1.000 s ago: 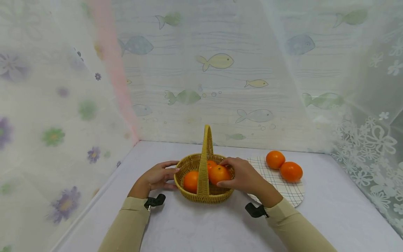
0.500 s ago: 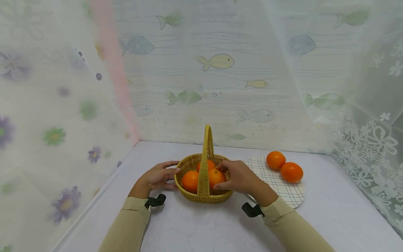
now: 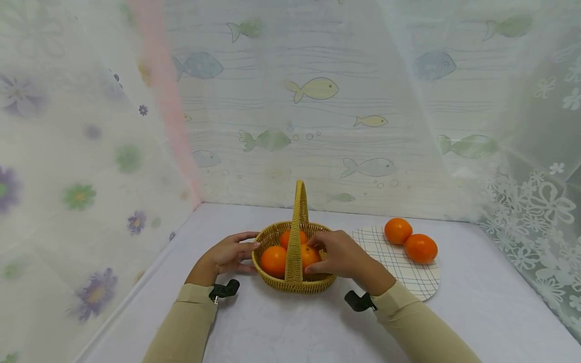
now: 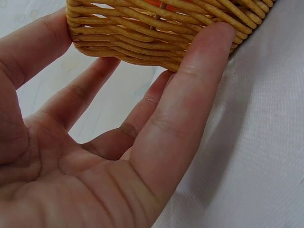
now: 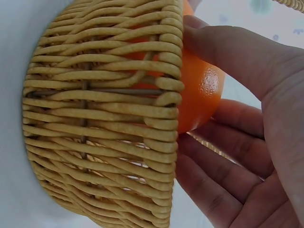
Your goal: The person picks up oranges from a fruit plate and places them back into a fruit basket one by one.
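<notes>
A yellow wicker basket (image 3: 299, 287) with a tall arched handle stands on the white table in the head view. My left hand (image 3: 225, 256) touches its left end; in the left wrist view, the thumb (image 4: 185, 95) and spread, nearly straight fingers rest against the weave. Reaching into the right side, my right hand (image 3: 342, 254) holds an orange (image 3: 310, 256) between thumb and fingers. The right wrist view has this orange (image 5: 202, 90) partly behind the basket wall. Inside the basket also lie a left orange (image 3: 273, 261) and a back orange (image 3: 290, 237), partly covered by the handle.
To the right is a round white plate (image 3: 415, 280) with a grid pattern, bearing a rear orange (image 3: 398, 231) and a front orange (image 3: 420, 248). Behind the table hangs a fish-print curtain (image 3: 313, 151), and flowered curtains flank both sides.
My right hand has moved left and slightly lower into the basket with its orange. The back orange now shows left of the handle too. My left hand stays in place.
</notes>
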The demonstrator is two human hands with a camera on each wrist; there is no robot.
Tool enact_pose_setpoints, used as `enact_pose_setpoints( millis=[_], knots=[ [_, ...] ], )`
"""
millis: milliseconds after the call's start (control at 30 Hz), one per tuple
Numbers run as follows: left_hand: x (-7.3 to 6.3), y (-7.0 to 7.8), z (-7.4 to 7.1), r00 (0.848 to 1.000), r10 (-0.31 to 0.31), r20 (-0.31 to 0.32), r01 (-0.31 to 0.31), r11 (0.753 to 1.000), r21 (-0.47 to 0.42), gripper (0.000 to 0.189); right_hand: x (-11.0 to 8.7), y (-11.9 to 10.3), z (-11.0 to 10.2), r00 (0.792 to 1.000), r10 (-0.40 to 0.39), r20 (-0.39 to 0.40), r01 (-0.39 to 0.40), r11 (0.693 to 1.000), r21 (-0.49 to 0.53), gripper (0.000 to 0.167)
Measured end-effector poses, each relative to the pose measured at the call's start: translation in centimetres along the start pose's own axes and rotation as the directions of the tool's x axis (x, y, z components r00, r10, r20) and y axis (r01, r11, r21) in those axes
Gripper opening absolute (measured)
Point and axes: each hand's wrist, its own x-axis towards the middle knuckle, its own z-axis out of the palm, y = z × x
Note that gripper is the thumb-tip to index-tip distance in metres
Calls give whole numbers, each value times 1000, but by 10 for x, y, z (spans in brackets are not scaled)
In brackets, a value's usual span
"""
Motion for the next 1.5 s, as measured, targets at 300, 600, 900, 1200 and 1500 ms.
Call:
enact_pose_setpoints(
  millis=[300,600,900,1200,1500],
  knots=[
    [0,0,0,1000,1,-4,-1,1000,5,59,-1,2,7,1000,-27,-15,26,999,-26,50],
    [-1,1,1,1000,0,7,0,1000,6,59,-1,6,8,999,-37,-19,37,999,-18,41],
    [-2,0,0,1000,1,15,-1,1000,1,60,-1,6,5,999,-44,-23,43,999,-22,29],
    [-2,0,0,1000,-5,-1,5,1000,3,61,-5,7,0,999,-37,-20,37,999,16,23],
    [-2,2,1,1000,-7,-1,7,1000,6,60,-16,11,-9,996,-42,-83,43,999,8,27]
  ],
)
